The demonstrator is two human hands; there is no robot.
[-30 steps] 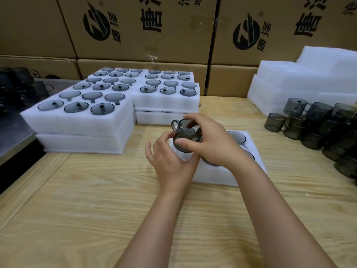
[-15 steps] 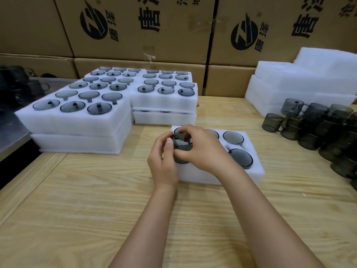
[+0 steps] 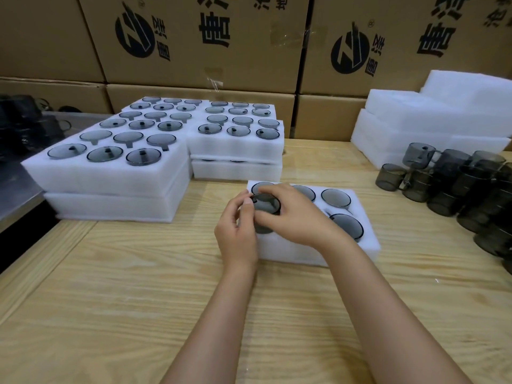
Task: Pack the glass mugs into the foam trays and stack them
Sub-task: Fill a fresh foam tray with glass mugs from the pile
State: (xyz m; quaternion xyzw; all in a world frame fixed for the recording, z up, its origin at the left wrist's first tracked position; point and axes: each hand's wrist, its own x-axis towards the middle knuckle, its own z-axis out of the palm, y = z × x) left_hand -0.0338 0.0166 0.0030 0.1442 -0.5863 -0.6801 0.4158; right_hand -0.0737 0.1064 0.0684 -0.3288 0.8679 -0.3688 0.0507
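1. Since a second ago the mug (image 3: 264, 210) has come down from the air over the tray's (image 3: 318, 252) near-left corner into that corner's pocket, and both hands have sunk with it.
2. It is smoky grey see-through glass, round and straight-walled. Its rim stands above the foam and its lower part sits inside the pocket.
3. White, soft-looking foam with a fine grainy skin and rounded edges makes up the tray. It has two rows of three round pockets, each with a narrow handle slot.
4. Mugs already fill the three far pockets and the near-right one. The near-middle pocket is hidden under a palm.
5. Curled closely round the mug's right and near sides, the right hand (image 3: 293, 217) grips it, with the wrist lying across the tray.
6. At the mug's left edge, the left hand (image 3: 237, 234) pinches it between bent thumb and forefinger, and the other fingers are loosely folded.
7. Under the tray is a table (image 3: 124, 286) of pale wood with long, wavy grain.
8. Two-high stacks (image 3: 110, 181) of filled trays stand to the left and behind.
9. Loose mugs (image 3: 454, 184) cluster at the right, some piled on others, with plain foam slabs (image 3: 410, 120) behind them.
10. Brown cardboard boxes (image 3: 199, 45) with black print form the back wall.
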